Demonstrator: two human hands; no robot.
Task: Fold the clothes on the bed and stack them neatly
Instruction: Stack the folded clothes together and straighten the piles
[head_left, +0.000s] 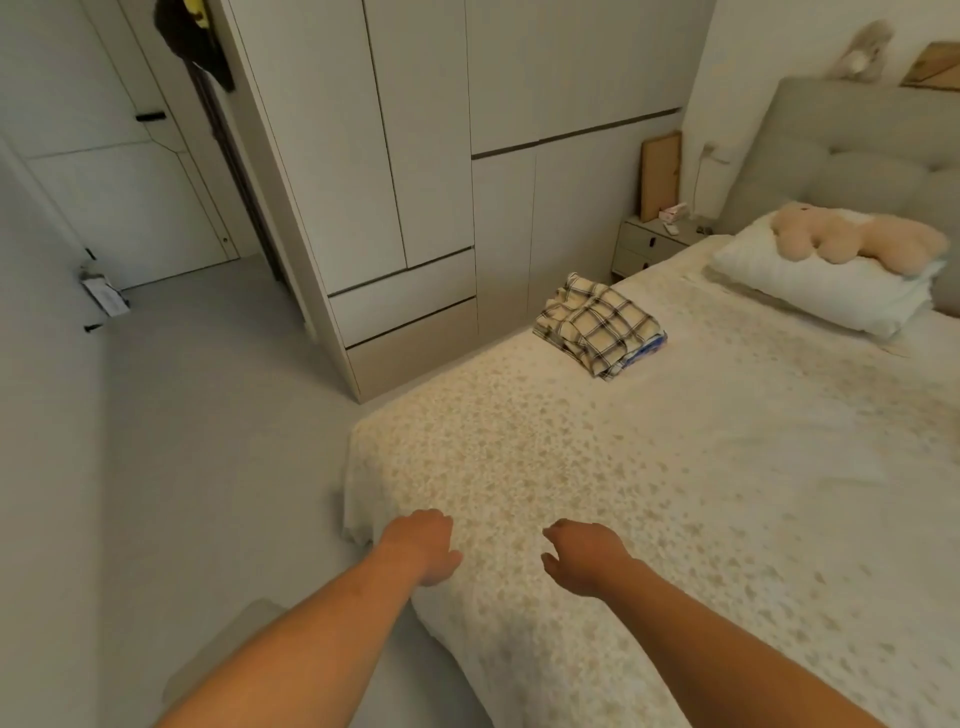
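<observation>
A folded stack of clothes (597, 325) lies near the left edge of the bed (675, 467), a cream and black checked garment on top and a blue piece showing beneath. My left hand (421, 545) hovers over the bed's near corner, fingers loosely curled, holding nothing. My right hand (584, 556) is beside it over the floral bedspread, fingers relaxed and empty. Both hands are well short of the stack.
A white pillow (831, 291) with a beige plush toy (852, 239) lies at the headboard. White wardrobes (405, 182) stand left of the bed, a nightstand (649, 244) beyond. Grey floor (182, 441) stretches to the left.
</observation>
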